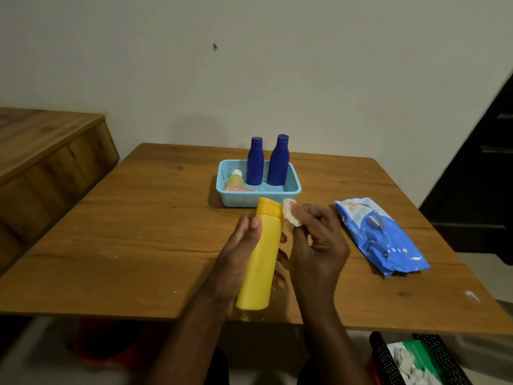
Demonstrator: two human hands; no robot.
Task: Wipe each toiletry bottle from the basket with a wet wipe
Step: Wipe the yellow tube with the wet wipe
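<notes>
Left hand (238,254) wrapped around yellow bottle (261,257), thumb up the left side, fingertips showing past the right edge. Bottle tilted, cap end away from the person, held over the table (138,218) just on the near side of the basket (259,196). Right hand (316,240) pinching a small folded white wipe (290,215), wipe pressed against the right edge of the bottle's cap. In the basket: two blue bottles (254,162) upright side by side, plus a small pale yellow bottle with white cap (235,180) at its left end, leaning. Something orange-pink beside that one, can't tell what. Right of the basket: blue wipes pack (385,240) lying flat on the table, well apart from the basket.
</notes>
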